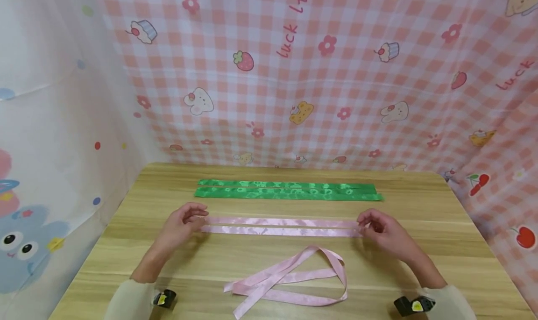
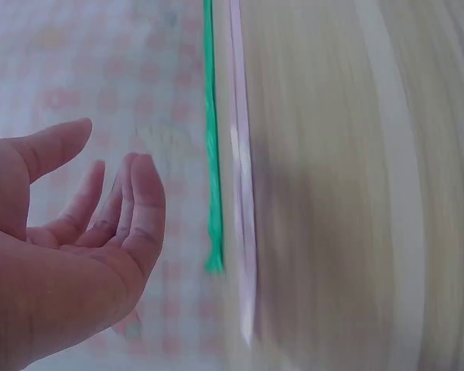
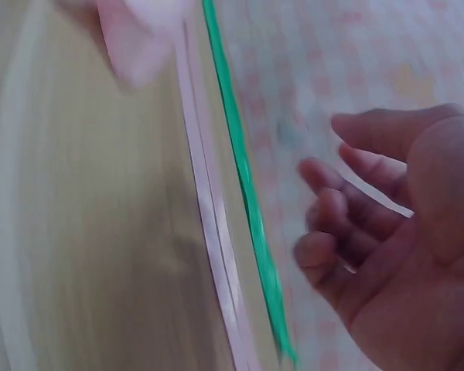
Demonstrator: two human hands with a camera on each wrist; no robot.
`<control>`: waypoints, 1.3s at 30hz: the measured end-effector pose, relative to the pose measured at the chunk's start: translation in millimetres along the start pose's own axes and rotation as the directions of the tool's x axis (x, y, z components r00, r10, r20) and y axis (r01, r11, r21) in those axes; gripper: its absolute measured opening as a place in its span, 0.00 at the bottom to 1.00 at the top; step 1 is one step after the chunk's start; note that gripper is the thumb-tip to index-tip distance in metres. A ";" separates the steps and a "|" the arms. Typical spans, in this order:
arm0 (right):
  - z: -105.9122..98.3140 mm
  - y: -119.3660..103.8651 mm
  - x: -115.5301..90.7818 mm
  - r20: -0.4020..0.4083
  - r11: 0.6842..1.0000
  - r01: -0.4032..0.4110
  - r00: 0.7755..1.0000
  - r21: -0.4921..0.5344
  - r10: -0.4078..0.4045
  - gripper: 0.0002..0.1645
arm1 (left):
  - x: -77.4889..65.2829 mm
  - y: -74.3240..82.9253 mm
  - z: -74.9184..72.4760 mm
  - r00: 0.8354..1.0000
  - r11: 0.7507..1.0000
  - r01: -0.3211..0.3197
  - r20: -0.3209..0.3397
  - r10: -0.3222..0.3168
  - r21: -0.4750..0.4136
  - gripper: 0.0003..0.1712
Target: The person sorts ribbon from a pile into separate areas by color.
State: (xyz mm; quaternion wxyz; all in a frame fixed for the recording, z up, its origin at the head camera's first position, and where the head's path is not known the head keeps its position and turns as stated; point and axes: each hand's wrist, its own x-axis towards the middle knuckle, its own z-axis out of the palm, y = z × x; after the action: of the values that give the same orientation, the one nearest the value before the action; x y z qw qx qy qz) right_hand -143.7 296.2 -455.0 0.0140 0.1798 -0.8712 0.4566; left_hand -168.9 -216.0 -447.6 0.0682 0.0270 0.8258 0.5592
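Observation:
Two satiny pink ribbon strips lie flat, side by side, across the middle of the table. At their left end is my left hand, fingers loosely bent. My right hand is over their right end with its fingers loosely curved. In the left wrist view that hand holds nothing, and its thumb and fingertips stand apart. The right hand likewise has nothing between thumb and fingers in its wrist view. Nearer the front, a longer pink ribbon lies in a loose, crossed loop.
Green ribbon strips lie flat behind the pink ones, parallel to them. Beneath everything is a wood-grain table. A pink checked cloth hangs along its back edge, with a white printed cloth at the left.

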 end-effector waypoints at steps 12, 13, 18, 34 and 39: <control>61.9 -24.4 15.1 0.395 0.999 -0.002 0.919 0.043 -0.015 0.14 | -1.3 19.0 68.3 0.965 0.991 -0.059 0.246 0.088 -0.123 0.19; 65.2 -24.6 15.2 0.402 0.999 -0.014 0.916 0.043 -0.005 0.14 | -1.1 19.4 73.1 0.958 0.990 -0.062 0.270 0.095 -0.130 0.18; 75.9 -27.0 16.2 0.377 0.999 -0.009 0.926 0.036 -0.005 0.12 | -0.2 22.4 94.5 0.923 0.986 -0.065 0.367 0.117 -0.150 0.18; 64.0 -52.3 19.5 0.330 0.930 0.002 0.935 0.369 -0.133 0.09 | -7.4 44.2 151.0 0.802 0.985 -0.058 0.579 0.144 -0.165 0.23; 59.5 -57.6 19.1 0.321 0.896 0.046 0.924 0.442 -0.206 0.09 | -3.8 51.0 155.0 0.799 0.978 -0.066 0.576 0.172 -0.200 0.21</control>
State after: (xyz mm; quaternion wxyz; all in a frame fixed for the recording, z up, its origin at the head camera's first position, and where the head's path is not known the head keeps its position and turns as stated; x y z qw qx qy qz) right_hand -134.4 213.0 -440.4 -0.1551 0.3160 -0.7240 0.5933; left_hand -144.6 -54.9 -456.7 0.2880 0.2452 0.7094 0.5947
